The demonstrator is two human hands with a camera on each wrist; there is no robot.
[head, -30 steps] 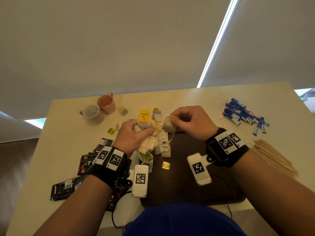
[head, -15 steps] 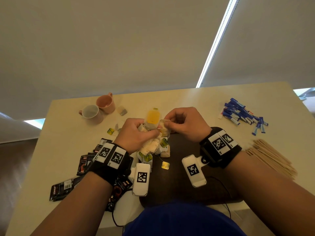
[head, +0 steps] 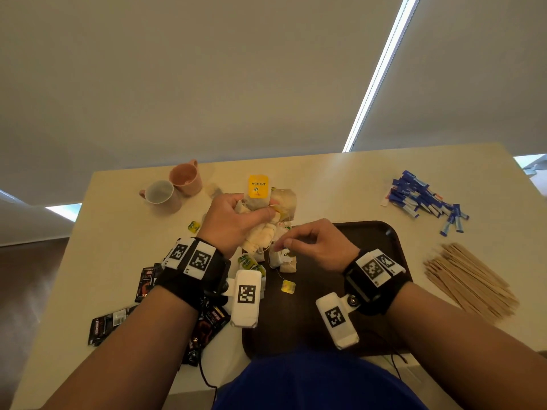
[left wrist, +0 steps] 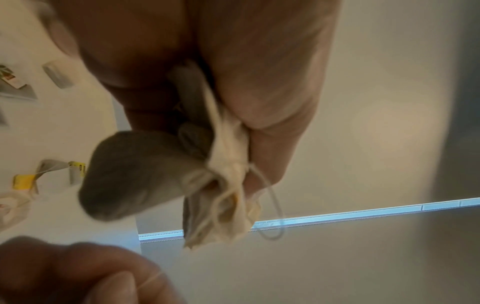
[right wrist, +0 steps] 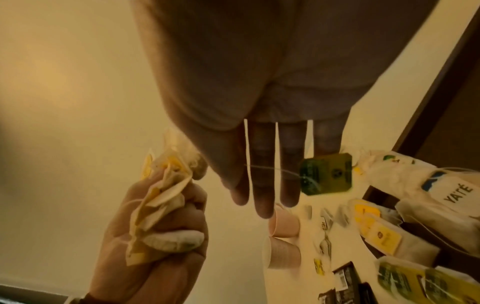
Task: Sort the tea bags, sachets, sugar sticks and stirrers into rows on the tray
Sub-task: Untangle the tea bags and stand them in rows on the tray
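Nearest the viewer, a dark tray (head: pixel 370 321) lies at 6 o'clock on a pale table (head: pixel 340 179). The right hand (head: pixel 318 244) has dropped back over the tray's near-left part, away from the left hand; half a second ago the two hands met above the pile. Its thumb and forefinger pinch a thin string (right wrist: pixel 270 169) that leads to a green tag (right wrist: pixel 326 173); the other fingers hang nearly straight. Which bag the string belongs to cannot be made out.

At 11 o'clock from it, the left hand (head: pixel 236 223) has lifted farther from the viewer and grips a crumpled bunch of tea bags (head: pixel 266 232), with a yellow tag (head: pixel 258 186) standing above the fist. How many bags it holds cannot be told; the left wrist view is blurred.

More loose bags (head: pixel 284 258) lie on the tray's left edge, partly hidden by the hands. Black sachets (head: pixel 148 282) sit at 8 o'clock, partly covered by the left forearm. Stirrers (head: pixel 470 279) lie at 3 o'clock, blue sugar sticks (head: pixel 423 199) at 2 o'clock. Two cups (head: pixel 174 187) lie tipped at 11 o'clock, farthest away.
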